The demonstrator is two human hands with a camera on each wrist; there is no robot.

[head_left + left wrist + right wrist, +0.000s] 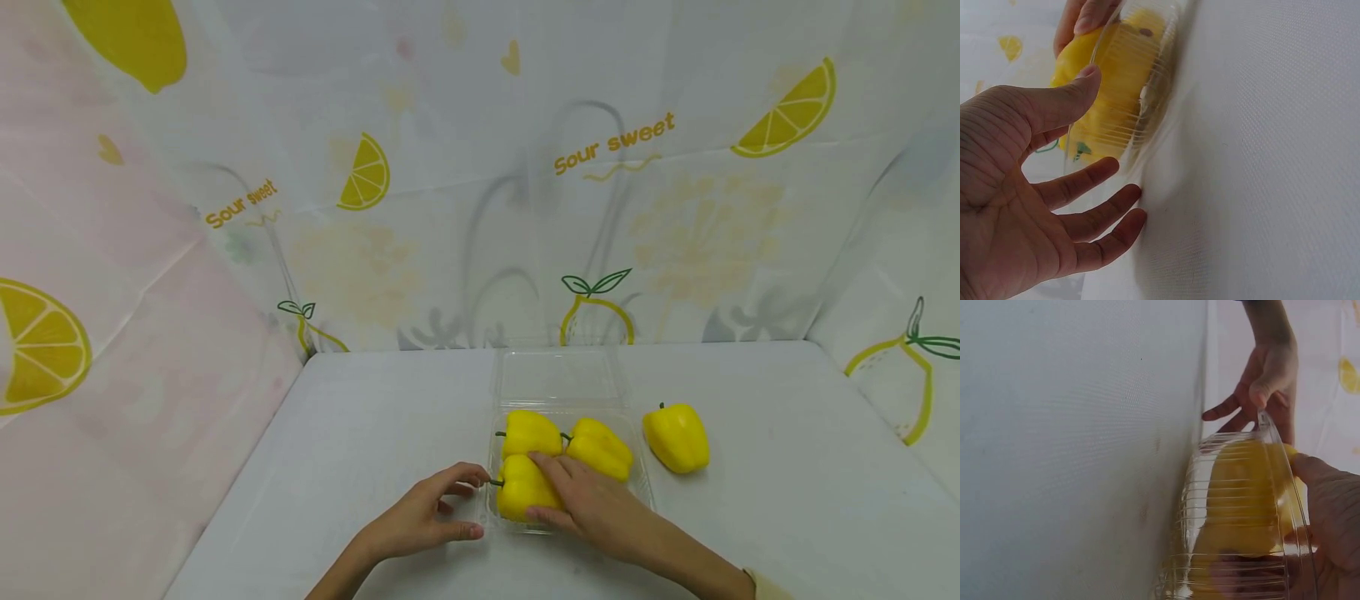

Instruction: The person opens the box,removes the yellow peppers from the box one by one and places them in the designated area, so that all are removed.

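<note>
A clear plastic clamshell box (643,492) lies on the table with its lid (558,375) folded back. Inside are three yellow bell peppers: one at the back left (531,432), one at the right (600,450) and one at the front left (521,492). My right hand (600,508) grips the front-left pepper, thumb on its near side and fingers on its far side. Beside the box's left wall is my left hand (431,512), fingers spread and loosely bent, holding nothing. In the left wrist view its thumb (1079,94) overlaps the box rim.
Another yellow bell pepper (677,438) sits on the white table (375,417) to the right of the box. A lemon-printed cloth (450,250) hangs behind the table and at both sides.
</note>
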